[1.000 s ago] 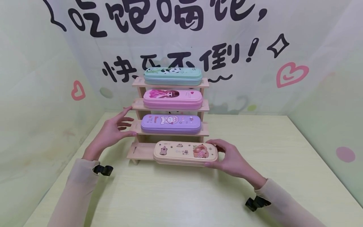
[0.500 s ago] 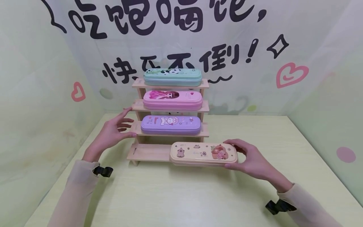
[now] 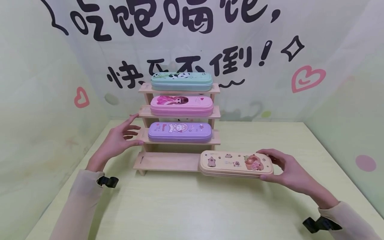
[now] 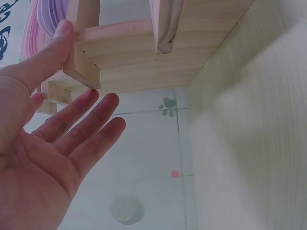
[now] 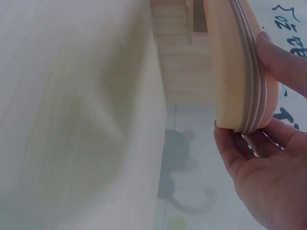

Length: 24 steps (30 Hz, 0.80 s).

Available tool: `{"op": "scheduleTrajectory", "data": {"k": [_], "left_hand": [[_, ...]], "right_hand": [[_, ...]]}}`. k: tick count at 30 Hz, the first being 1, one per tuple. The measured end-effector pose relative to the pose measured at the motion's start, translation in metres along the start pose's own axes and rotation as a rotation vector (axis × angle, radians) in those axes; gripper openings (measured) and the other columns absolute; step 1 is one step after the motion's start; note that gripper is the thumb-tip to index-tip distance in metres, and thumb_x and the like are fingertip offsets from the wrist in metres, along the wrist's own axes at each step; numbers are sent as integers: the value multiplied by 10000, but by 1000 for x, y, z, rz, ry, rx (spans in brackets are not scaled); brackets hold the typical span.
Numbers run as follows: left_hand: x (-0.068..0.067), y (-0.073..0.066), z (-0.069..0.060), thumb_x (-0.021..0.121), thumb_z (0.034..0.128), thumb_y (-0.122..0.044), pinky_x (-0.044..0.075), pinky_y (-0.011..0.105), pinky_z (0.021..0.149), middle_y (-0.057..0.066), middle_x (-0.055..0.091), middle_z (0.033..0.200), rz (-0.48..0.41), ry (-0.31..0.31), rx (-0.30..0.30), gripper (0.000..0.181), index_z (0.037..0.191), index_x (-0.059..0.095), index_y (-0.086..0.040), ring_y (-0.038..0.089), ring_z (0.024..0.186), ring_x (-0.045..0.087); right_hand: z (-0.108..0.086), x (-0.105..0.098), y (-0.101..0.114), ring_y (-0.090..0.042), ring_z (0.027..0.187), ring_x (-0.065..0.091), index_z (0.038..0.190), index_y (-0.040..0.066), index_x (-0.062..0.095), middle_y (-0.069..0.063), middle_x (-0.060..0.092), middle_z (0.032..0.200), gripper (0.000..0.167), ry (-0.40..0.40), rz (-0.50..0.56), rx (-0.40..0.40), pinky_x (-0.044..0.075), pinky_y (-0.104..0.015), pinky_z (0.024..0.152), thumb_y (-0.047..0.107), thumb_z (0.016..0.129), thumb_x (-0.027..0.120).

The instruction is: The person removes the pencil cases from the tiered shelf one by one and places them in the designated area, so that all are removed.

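Note:
My right hand (image 3: pixel 290 170) grips the right end of a cream pencil case (image 3: pixel 236 163), thumb in front and fingers behind. In the right wrist view the pencil case's zipper (image 5: pixel 249 72) runs between thumb and fingers. The case is raised off the table, its left end at the right end of the bottom shelf of a stepped wooden rack (image 3: pixel 168 161). My left hand (image 3: pixel 117 140) lies against the rack's left side with fingers extended. In the left wrist view its thumb (image 4: pixel 55 40) touches a board end; the other fingers spread below.
On the rack's upper steps lie a purple pencil case (image 3: pixel 180 132), a pink pencil case (image 3: pixel 181 106) and, on top, a mint pencil case with pandas (image 3: pixel 181 82). A pale wooden table (image 3: pixel 180 206) is under it. Behind hangs a printed cloth backdrop (image 3: pixel 258 96); side panels flank the table.
My right hand has carried the cream pencil case to the right, from above the bottom shelf to beyond its right end. My left hand and the other cases stay put.

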State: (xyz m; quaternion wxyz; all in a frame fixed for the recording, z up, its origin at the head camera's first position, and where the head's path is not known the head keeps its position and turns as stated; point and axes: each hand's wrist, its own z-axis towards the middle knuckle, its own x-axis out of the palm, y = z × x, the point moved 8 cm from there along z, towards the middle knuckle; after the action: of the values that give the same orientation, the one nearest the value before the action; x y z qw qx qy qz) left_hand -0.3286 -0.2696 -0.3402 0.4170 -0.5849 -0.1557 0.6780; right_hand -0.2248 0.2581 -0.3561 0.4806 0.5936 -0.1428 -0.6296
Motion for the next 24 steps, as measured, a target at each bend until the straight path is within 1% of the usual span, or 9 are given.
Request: {"op": "scheduleTrajectory", "data": {"k": [4, 8, 14, 20, 24], "left_hand": [[-1, 0, -1, 928, 828, -150, 552, 483, 980, 200, 662, 1371, -3, 0, 10, 1102, 1688, 260, -319, 379, 1184, 686], [-1, 0, -1, 927, 830, -154, 559, 447, 978, 201, 661, 1374, -2, 1, 12, 1101, 1688, 259, -321, 384, 1187, 684], [-1, 0, -1, 924, 834, -154, 560, 445, 975, 217, 653, 1377, 1, 1, 15, 1096, 1691, 257, -304, 402, 1194, 678], [-1, 0, -1, 924, 835, -161, 562, 436, 982, 190, 662, 1374, 13, -5, 5, 1089, 1687, 267, -326, 375, 1194, 682], [-1, 0, -1, 922, 837, -164, 558, 448, 985, 197, 658, 1378, 17, -4, 2, 1089, 1688, 262, -327, 387, 1200, 677]], "right_hand": [[-7, -8, -8, -109, 1074, 628, 1430, 108, 605, -66, 648, 1295, 677, 5, 13, -8, 476, -138, 907, 56, 828, 910], [-11, -18, -15, -96, 1094, 623, 1444, 102, 591, -42, 642, 1308, 691, 17, 4, -4, 474, -137, 898, 36, 830, 902], [-16, -35, -23, -93, 1092, 631, 1465, 82, 567, -21, 638, 1310, 704, 40, -8, 10, 500, -159, 861, 18, 841, 886], [-18, -50, -32, -88, 1086, 638, 1479, 76, 553, -7, 634, 1309, 707, 50, -26, 20, 516, -166, 842, 14, 852, 875], [-18, -59, -40, -81, 1093, 642, 1484, 72, 550, 4, 637, 1315, 709, 57, -39, 22, 523, -172, 836, 8, 854, 870]]}}
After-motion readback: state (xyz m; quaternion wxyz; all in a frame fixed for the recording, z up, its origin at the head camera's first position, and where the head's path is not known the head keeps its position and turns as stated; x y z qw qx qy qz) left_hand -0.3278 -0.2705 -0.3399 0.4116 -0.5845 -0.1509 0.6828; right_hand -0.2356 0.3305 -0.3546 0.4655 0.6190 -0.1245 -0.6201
